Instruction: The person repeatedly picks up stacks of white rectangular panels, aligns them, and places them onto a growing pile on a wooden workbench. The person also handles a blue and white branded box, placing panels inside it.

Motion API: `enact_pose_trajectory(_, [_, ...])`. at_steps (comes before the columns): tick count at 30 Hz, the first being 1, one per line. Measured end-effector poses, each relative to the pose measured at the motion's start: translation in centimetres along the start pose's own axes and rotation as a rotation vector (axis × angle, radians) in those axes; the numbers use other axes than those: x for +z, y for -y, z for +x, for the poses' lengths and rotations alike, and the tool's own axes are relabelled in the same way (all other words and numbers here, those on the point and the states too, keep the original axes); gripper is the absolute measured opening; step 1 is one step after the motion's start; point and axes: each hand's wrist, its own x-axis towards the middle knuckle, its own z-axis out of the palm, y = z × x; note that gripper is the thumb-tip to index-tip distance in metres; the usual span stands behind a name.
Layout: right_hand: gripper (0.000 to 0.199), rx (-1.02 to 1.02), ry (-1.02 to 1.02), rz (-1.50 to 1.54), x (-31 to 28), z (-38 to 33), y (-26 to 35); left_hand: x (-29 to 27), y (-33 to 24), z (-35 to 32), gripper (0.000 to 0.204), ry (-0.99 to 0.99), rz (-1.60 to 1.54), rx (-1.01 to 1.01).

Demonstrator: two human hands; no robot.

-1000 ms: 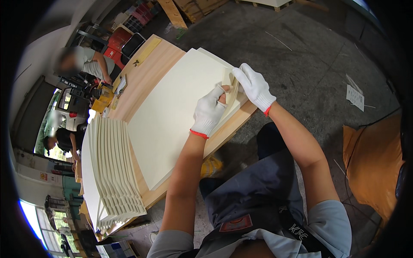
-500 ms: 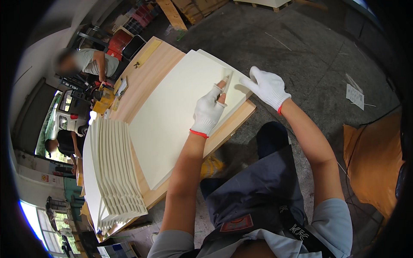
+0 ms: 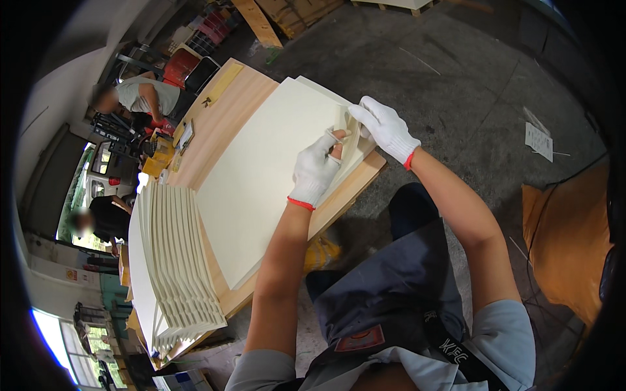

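The curled edge of the cream paper (image 3: pixel 261 176) is pinched by the right hand (image 3: pixel 387 129); the left hand (image 3: pixel 315 168) is placed against the curl with bent fingers, but whether they grip cannot be told. The paper is stacked on the table (image 3: pixel 253 91), its long axis laid along the near edge, its curled end pointed toward the right edge. The left end is crowded by a fanned pile (image 3: pixel 177 254). By the far edge, a clipboard (image 3: pixel 187 135) and a yellow box (image 3: pixel 158 158) are set.

A wooden table (image 3: pixel 223 117) carries cream sheets (image 3: pixel 261 176) and a layered stack (image 3: pixel 176 254).
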Motion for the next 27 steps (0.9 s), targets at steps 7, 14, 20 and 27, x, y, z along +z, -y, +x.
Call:
enact_pose_trajectory(7, [0.046,0.021,-0.038,0.033,0.4,-0.2,-0.1,0.0,0.0,-0.1,0.044,0.055,0.004,-0.041])
enact_pose_trajectory(14, [0.047,-0.002,-0.046,0.053,0.4,-0.3,-0.4,-0.3,-0.7,-0.3,0.040,0.012,0.020,-0.026])
enact_pose_trajectory(20, [0.045,-0.102,-0.092,-0.250,-0.5,-0.3,-0.6,0.1,0.0,-0.6,0.046,-0.029,0.194,0.195])
enact_pose_trajectory(27, [0.054,-0.178,0.075,-0.864,-2.5,-1.1,-1.2,0.1,-1.4,-1.7,0.047,-0.166,0.350,0.268])
